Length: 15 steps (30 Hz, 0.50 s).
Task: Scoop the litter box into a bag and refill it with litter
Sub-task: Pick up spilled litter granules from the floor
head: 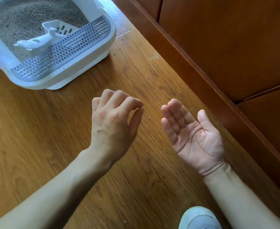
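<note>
A white litter box [79, 66] stands on the wooden floor at the upper left, filled with brown pellet litter [25, 19]. A white slotted scoop [41, 39] lies inside on the litter, beside the grey grid step [66, 50]. My left hand [114, 124] hovers over the floor in front of the box, back up, fingers loosely curled, holding nothing. My right hand [194, 134] is to its right, palm up with fingers straight and a few specks of litter dust on the palm. No bag is in view.
Loose litter pellets [150, 119] are scattered on the wooden floor [53, 129] near the box and between my hands. Dark wooden cabinet panels [227, 47] run along the right. A light blue shoe [199, 218] shows at the bottom edge.
</note>
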Each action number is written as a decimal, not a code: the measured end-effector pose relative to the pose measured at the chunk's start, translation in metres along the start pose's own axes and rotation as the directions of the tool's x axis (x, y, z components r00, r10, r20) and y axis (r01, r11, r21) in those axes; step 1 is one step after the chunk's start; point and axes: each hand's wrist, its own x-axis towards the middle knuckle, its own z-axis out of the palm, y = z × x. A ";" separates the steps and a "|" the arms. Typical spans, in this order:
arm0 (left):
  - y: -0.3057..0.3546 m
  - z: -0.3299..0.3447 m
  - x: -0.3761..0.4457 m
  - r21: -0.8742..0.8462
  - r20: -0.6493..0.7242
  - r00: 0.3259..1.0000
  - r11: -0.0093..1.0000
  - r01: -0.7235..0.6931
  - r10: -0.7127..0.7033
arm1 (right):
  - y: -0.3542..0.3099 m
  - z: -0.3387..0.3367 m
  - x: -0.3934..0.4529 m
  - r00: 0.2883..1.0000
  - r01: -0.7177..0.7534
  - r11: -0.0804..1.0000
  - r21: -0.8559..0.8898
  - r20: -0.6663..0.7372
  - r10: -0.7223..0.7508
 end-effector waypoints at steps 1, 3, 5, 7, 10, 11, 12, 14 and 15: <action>-0.005 0.008 -0.003 0.028 0.078 0.997 0.999 0.018 -0.020 | -0.001 -0.004 -0.001 1.000 0.011 1.000 -0.015 -0.020 -0.011; -0.010 0.024 -0.012 0.068 0.190 0.982 0.998 0.008 -0.021 | -0.004 -0.010 -0.004 0.999 0.022 1.000 -0.016 -0.037 -0.022; -0.012 0.037 -0.015 0.075 0.245 0.970 0.997 -0.013 -0.006 | -0.005 -0.014 -0.009 0.999 0.026 1.000 -0.012 -0.031 -0.026; -0.011 0.048 -0.016 0.074 0.280 0.960 0.997 -0.012 -0.009 | -0.006 -0.017 -0.011 0.999 0.026 1.000 -0.002 -0.027 -0.026; -0.009 0.062 -0.010 0.055 0.282 0.959 0.997 -0.050 0.033 | -0.006 -0.022 -0.013 0.999 0.023 1.000 0.003 -0.026 -0.023; -0.010 0.065 -0.008 0.051 0.284 0.958 0.997 -0.065 0.048 | -0.006 -0.023 -0.012 1.000 0.024 1.000 0.014 -0.016 -0.023; -0.010 0.067 -0.005 0.061 0.291 0.955 0.995 -0.079 0.058 | -0.006 -0.023 -0.011 1.000 0.018 1.000 0.019 -0.010 -0.018; -0.010 0.069 -0.001 0.064 0.286 0.953 0.991 -0.120 0.097 | -0.004 -0.023 -0.008 1.000 0.018 1.000 0.012 -0.002 -0.018; -0.011 0.071 0.000 0.055 0.274 0.954 0.989 -0.138 0.117 | -0.004 -0.024 -0.007 1.000 0.008 1.000 0.021 0.017 -0.009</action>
